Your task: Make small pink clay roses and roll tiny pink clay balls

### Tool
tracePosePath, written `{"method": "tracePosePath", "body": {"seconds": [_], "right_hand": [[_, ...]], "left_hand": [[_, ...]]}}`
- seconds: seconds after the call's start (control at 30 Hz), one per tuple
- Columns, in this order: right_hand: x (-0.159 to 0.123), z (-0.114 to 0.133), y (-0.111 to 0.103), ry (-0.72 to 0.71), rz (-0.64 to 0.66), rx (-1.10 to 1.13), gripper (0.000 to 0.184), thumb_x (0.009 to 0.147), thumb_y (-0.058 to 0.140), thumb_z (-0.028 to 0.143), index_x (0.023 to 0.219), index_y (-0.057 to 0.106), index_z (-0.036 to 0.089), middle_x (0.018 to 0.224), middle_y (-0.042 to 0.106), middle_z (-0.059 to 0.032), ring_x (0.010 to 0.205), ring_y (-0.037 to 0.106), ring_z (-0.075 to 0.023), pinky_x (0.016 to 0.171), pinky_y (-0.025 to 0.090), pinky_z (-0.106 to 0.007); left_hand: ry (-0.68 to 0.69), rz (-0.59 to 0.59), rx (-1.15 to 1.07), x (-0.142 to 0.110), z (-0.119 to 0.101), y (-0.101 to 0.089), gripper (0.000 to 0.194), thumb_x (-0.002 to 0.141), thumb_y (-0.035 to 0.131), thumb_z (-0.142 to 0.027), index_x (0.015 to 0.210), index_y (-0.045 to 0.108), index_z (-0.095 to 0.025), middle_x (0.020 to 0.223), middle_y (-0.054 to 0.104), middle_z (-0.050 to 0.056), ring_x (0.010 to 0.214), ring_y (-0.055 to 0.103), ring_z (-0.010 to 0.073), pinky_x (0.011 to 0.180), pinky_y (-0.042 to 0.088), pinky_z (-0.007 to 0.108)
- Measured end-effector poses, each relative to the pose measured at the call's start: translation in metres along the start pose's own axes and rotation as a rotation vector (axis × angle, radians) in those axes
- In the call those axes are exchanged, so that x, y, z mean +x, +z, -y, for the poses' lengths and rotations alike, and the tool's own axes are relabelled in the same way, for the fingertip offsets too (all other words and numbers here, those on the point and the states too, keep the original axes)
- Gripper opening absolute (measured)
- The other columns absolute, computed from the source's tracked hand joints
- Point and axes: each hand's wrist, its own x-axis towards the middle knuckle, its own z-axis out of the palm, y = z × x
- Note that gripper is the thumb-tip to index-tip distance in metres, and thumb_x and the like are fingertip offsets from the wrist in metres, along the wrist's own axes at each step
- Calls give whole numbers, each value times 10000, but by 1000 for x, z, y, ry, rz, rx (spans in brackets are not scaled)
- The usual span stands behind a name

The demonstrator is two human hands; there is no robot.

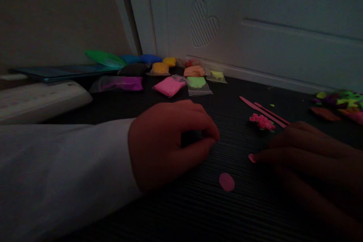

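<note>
My left hand (172, 140) reaches in from the left in a white sleeve. Its thumb and index fingertip meet in a pinch over the dark table, and anything between them is too small to make out. On the right, my right hand (314, 159) lies low in shadow, fingers stretched out. One fingertip touches a small pink clay piece (252, 158) on the table. A flat pink clay disc (227, 182) lies between the hands, nearer to me. Just beyond the right fingers sits a cluster of pink clay flowers (262, 121) with bits of green.
Two pink modelling tools (263, 111) lie behind the flowers. Bags of coloured clay (170, 85) line the back. A white power strip (45, 98) and a dark flat panel (62, 71) are at left. Multicoloured clay pieces (346, 102) sit far right. A white panel (272, 45) stands behind.
</note>
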Motion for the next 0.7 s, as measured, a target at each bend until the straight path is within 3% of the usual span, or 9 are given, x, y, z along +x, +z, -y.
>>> {"method": "tracePosePath", "body": {"seconds": [0.13, 0.33, 0.7], "right_hand": [[0, 0, -1, 4, -9, -1, 204, 762, 424, 213, 933, 526, 262, 863, 507, -18, 778, 478, -174, 664, 358, -342], [2, 3, -2, -3, 5, 61, 122, 765, 414, 195, 755, 523, 250, 813, 514, -10, 719, 472, -159, 632, 346, -346], [0, -4, 0, 17, 34, -10, 116, 755, 481, 263, 857, 534, 279, 805, 527, 20, 743, 478, -153, 641, 379, -338]], "left_hand": [[-1, 7, 2, 0, 0, 0, 112, 701, 522, -176, 758, 615, -203, 754, 593, -41, 733, 525, 89, 669, 386, 210], [-13, 34, 2, 0, -2, -1, 120, 709, 506, -174, 754, 614, -197, 762, 597, -25, 735, 526, 104, 666, 387, 230], [-7, 23, -5, 0, -2, -1, 114, 705, 512, -171, 746, 616, -191, 756, 596, -28, 732, 525, 99, 667, 387, 229]]}}
